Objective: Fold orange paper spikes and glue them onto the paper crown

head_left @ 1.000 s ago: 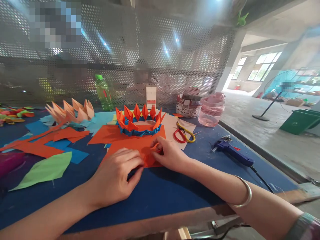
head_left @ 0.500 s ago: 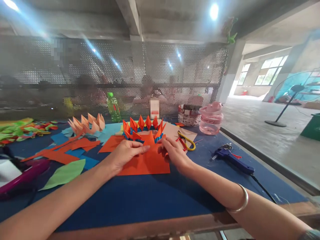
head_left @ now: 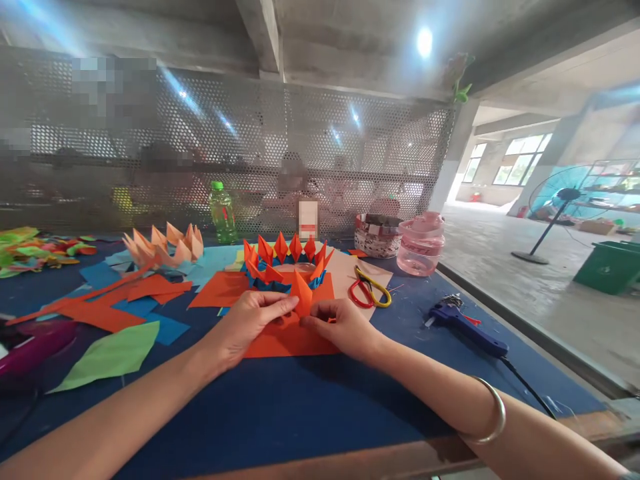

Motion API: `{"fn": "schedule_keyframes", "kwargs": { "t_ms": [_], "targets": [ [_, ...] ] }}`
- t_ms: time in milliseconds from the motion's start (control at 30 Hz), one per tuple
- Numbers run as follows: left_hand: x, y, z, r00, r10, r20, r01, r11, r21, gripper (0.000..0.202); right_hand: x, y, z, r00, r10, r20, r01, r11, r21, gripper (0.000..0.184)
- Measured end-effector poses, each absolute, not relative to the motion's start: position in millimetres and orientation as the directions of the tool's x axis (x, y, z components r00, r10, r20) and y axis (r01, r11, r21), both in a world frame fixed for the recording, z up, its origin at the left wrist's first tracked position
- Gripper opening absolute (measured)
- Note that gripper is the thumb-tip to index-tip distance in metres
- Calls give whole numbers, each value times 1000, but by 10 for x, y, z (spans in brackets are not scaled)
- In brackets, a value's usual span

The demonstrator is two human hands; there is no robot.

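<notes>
Between my two hands stands a pointed folded piece of orange paper (head_left: 302, 292), tip upward. My left hand (head_left: 257, 313) pinches its left side with thumb and fingers. The fingers of my right hand (head_left: 345, 325) are closed at its lower right edge. Just behind lies a ring of folded orange paper points with a blue base (head_left: 260, 268). Beneath the hands are flat orange paper sheets (head_left: 280, 343). To the right of the ring, scissors with red and yellow handles (head_left: 373, 292) rest on pale paper.
A blue glue gun (head_left: 467, 325) lies on the right with its cord. Behind stand a pink jug (head_left: 423, 247), a round basket (head_left: 377, 235) and a green-capped bottle (head_left: 223, 213). On the left are a peach paper ring (head_left: 163, 248), paper scraps (head_left: 100, 313) and a green leaf-shaped paper (head_left: 110, 357).
My right hand has moved down and left and closed at the lower edge of the folded orange paper. My left hand keeps its pinch. The view has shifted slightly to the right.
</notes>
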State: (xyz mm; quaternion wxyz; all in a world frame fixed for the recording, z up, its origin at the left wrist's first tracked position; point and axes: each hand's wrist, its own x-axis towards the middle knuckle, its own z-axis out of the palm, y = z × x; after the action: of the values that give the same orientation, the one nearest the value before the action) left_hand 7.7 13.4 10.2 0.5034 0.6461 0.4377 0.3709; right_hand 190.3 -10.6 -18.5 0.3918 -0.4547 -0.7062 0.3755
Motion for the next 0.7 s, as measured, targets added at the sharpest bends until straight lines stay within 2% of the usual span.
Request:
{"fn": "schedule_keyframes", "kwargs": {
  "t_ms": [133,233,400,700],
  "targets": [
    [72,151,101,362,932,17,100,-57,993,26,1900,-143,-171,-268,939,213,465,320,-826,26],
    [64,172,76,390,921,-24,85,-10,996,28,1888,-188,-139,-270,922,276,558,383,-736,23],
    [57,192,77,402,913,-71,39,60,997,34,1878,-216,-117,-337,855,394,597,518,-612,19],
    [62,189,137,407,909,-94,36,86,996,35,1936,-201,-131,-387,823,415,705,555,-441,14]
  ]
}}
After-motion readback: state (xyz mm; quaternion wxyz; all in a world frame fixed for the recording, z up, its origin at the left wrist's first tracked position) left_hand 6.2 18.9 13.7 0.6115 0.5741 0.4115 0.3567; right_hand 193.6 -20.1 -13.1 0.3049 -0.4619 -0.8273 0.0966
